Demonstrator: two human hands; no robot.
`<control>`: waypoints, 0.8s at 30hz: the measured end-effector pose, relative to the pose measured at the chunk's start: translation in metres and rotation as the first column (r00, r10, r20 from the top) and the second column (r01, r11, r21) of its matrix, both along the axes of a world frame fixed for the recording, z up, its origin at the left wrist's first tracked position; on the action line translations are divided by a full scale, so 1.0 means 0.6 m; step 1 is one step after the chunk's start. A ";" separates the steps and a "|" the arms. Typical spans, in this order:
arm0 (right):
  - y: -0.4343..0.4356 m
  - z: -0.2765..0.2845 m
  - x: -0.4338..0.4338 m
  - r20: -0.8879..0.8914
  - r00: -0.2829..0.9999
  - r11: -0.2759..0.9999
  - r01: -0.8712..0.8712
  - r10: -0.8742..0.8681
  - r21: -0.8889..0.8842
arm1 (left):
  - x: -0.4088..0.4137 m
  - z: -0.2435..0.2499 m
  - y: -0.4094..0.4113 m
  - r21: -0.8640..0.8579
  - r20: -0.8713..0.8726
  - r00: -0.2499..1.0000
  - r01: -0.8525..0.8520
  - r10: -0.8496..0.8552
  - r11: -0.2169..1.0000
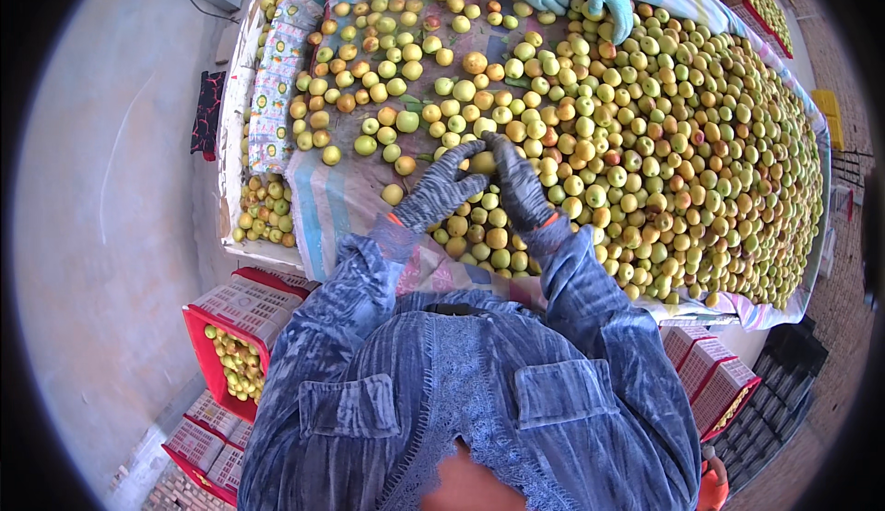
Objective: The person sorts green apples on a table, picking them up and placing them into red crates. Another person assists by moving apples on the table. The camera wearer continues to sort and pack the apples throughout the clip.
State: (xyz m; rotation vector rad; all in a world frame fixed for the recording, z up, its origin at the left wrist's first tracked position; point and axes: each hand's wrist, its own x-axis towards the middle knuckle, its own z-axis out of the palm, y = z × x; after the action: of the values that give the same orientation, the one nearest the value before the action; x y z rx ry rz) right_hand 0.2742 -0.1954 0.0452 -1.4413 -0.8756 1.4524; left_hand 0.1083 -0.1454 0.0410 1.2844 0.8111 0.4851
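Both my hands, in dark grey mottled knit gloves, reach over a cloth-lined table covered with small yellow-green fruits point(650, 158), some blushed red. My left hand point(442, 189) has its fingers stretched towards a yellowish fruit point(482, 162) that lies between the two hands. My right hand point(513, 179) is on the other side of it, fingers pointing away from me. Whether either hand grips the fruit cannot be told, since the fingers partly cover it. More fruits lie under and around both wrists, with some green leaves among those farther off.
Across the table, a person's light-blue gloved hands point(612, 3) touch fruits. A patterned padded strip point(273, 89) borders a side trough of fruits at the left. Red-rimmed crates point(225, 310) stand lower left; others point(715, 380) stand lower right beside black crates point(774, 380).
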 end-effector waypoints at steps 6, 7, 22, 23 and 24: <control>0.017 0.036 0.047 0.719 0.690 0.990 -0.028 -0.081 0.139 | -0.018 0.008 0.026 -0.169 -0.030 0.980 -0.200 0.197 0.965; 0.046 0.030 0.085 0.919 0.372 0.971 -0.143 -0.128 0.193 | -0.026 0.012 0.031 -0.226 -0.004 0.973 -0.226 0.231 0.948; 0.071 -0.017 -0.062 0.943 0.021 0.842 -0.459 0.331 -0.285 | -0.067 0.047 0.040 0.098 -0.044 0.946 -0.316 0.322 0.944; 0.066 -0.020 -0.076 0.932 -0.023 0.810 -0.486 0.362 -0.327 | -0.078 0.039 0.039 -0.021 -0.076 0.939 -0.337 0.334 0.941; 0.063 -0.021 -0.084 0.953 -0.014 0.823 -0.501 0.301 -0.267 | -0.088 0.030 0.040 -0.106 -0.020 0.939 -0.343 0.343 0.933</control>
State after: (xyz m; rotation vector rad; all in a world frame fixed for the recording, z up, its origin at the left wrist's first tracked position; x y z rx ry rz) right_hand 0.2238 -0.1579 0.0325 -2.1074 -2.4133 0.4212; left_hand 0.0552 -0.1214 0.0591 1.0455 1.0565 0.7094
